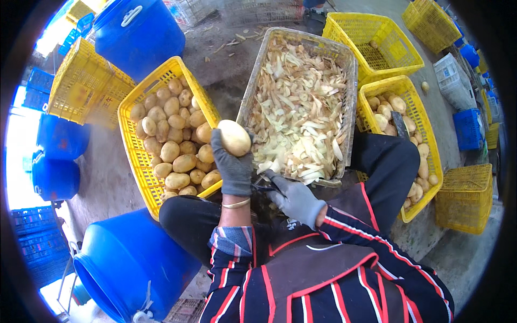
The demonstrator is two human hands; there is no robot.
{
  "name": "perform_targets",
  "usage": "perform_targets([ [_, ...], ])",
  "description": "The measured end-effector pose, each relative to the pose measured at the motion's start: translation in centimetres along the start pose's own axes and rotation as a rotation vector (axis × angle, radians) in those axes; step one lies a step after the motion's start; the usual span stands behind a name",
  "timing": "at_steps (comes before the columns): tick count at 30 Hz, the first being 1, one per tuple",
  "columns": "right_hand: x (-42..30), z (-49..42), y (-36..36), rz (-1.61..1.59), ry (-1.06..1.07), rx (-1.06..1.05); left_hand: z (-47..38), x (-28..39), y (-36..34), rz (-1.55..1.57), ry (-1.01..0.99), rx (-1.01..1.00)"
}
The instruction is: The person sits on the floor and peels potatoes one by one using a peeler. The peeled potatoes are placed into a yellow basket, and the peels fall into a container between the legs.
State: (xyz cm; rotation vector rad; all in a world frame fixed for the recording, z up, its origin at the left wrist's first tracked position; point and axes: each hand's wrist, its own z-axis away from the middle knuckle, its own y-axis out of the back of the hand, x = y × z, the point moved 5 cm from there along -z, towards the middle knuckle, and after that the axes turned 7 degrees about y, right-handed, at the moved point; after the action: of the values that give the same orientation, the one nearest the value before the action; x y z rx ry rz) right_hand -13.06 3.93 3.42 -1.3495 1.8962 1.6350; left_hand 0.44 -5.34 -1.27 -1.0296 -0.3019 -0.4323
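Note:
My left hand [233,173], in a dark grey knit glove, grips a large pale potato [235,138] from below and behind. The potato is held up between the yellow crate [128,121] of unpeeled potatoes and a dirty pale crate [251,87]. Potato peelings [299,113] fill that pale crate. Closer to my body, my right hand [297,201], in a lighter grey glove, is closed on a dark, thin-handled tool [262,187], perhaps a peeler; its working end is hard to make out. The tool is apart from the potato.
At the right, a yellow crate [434,177] holds lighter potatoes with a dark flat strip [399,124] on them. Behind it stands another yellow crate [387,44] with one potato inside. Blue barrels [133,262] and stacked crates [87,87] line the left. Peel scraps litter the concrete floor [224,60].

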Motion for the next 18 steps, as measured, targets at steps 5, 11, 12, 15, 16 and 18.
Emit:
perform_targets([
  [5, 0.2, -9.1, 6.0, -0.177, -0.229, 0.001, 1.0, -1.5, -0.8, 0.126, 0.248, -0.228],
  [11, 1.5, -3.9, 2.1, -0.239, -0.427, 0.031, 0.6, -1.9, -1.1, -0.134, 0.066, -0.197],
  [12, 0.8, -1.9, 1.5, -0.171, -0.336, -0.053, -0.5, -1.9, 1.3, -0.301, -0.123, -0.128],
  [15, 1.5, 1.1, 0.5, -0.098, -0.212, -0.031, 0.1, -1.8, -0.3, 0.144, 0.154, -0.037],
  [16, 1.8, -1.0, 2.2, -0.21, -0.323, 0.03, 0.1, -2.0, -0.2, 0.129, 0.204, -0.1],
  [18, 2.2, -6.0, 4.7, -0.296, -0.43, -0.02, 0.7, -2.4, -0.8, 0.16, 0.26, -0.214],
])
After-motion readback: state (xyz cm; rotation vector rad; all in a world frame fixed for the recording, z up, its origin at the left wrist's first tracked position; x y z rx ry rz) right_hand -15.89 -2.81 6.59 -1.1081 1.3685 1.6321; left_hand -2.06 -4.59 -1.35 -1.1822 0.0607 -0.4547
